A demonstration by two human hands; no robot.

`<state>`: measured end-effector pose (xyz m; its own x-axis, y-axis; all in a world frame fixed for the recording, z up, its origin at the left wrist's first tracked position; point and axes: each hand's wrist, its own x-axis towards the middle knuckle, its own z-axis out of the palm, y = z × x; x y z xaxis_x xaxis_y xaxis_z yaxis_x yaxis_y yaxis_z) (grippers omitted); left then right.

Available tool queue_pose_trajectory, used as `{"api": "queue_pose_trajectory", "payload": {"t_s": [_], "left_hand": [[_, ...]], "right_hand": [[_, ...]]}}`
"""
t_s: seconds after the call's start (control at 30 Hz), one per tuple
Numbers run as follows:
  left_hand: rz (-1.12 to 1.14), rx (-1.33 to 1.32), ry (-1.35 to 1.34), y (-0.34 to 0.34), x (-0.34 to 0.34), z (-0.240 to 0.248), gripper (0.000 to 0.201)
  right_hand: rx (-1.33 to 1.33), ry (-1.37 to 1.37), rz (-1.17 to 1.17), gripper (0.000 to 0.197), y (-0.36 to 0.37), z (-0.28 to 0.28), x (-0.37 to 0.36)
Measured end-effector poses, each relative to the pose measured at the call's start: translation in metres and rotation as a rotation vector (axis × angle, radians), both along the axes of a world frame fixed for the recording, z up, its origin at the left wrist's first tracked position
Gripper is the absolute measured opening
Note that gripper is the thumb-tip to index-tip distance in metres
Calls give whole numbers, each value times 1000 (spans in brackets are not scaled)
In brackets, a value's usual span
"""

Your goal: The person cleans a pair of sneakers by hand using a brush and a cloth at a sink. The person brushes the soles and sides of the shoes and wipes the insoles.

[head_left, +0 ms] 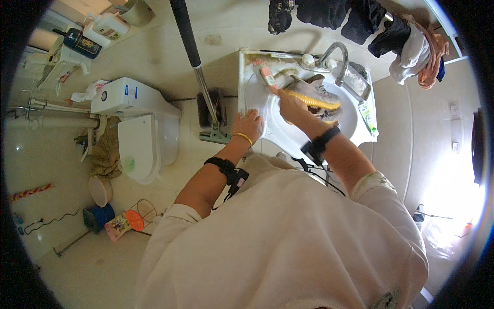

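My right hand (293,107) is closed around a pink-handled brush (268,76) with a pale label, over the left part of the white washbasin (298,146). Just beyond that hand, a grey sneaker with a yellow sole (314,92) sits in the bowl. Another shoe (329,115) lies partly hidden under it. My left hand (248,126) rests with fingers extended on the basin's left front edge. Beneath its fingertips is a pale grey, textured flat thing (254,98) whose kind I cannot make out. Black straps with small devices circle both wrists.
A curved metal tap (337,49) rises behind the bowl; a green-and-white tube (367,117) lies on the right rim. Left of the basin stand a long-handled squeegee (206,92), a dark bin (212,103) and a toilet (139,144). Dark clothes (360,26) hang above.
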<state>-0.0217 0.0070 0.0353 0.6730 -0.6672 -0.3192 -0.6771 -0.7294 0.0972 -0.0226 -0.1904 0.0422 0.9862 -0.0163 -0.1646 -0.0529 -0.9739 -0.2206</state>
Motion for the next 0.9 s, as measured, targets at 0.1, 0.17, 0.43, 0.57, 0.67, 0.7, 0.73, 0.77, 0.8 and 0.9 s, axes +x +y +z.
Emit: {"api": "queue_pose_trajectory", "payload": {"t_s": [0.1, 0.17, 0.43, 0.57, 0.67, 0.7, 0.73, 0.77, 0.8, 0.9], "left_hand": [[53, -67, -9, 12, -4, -10, 37], [52, -83, 7, 7, -4, 2, 37], [55, -46, 60, 4, 1, 3, 39], [55, 4, 58, 6, -2, 13, 35], [71, -37, 9, 13, -6, -8, 37], [51, -101, -68, 8, -6, -13, 37], [56, -100, -67, 9, -5, -9, 37], [54, -91, -27, 9, -5, -5, 37], [51, -83, 13, 9, -5, 0, 37], [42, -17, 22, 12, -5, 4, 39]], "right_hand": [[56, 117, 20, 41, 13, 28, -55], [33, -286, 211, 41, 5, 9, -64], [17, 142, -23, 37, 2, 15, -5], [56, 138, 207, 44, 14, 34, -69], [-169, 335, 172, 44, 30, 57, -25], [-174, 176, 133, 46, 15, 31, -5], [-175, 16, 115, 47, 20, 27, 8], [-174, 16, 120, 47, 19, 25, 9], [-105, 100, 87, 49, 18, 23, 8], [-364, -152, 385, 47, 28, 22, -38]]}}
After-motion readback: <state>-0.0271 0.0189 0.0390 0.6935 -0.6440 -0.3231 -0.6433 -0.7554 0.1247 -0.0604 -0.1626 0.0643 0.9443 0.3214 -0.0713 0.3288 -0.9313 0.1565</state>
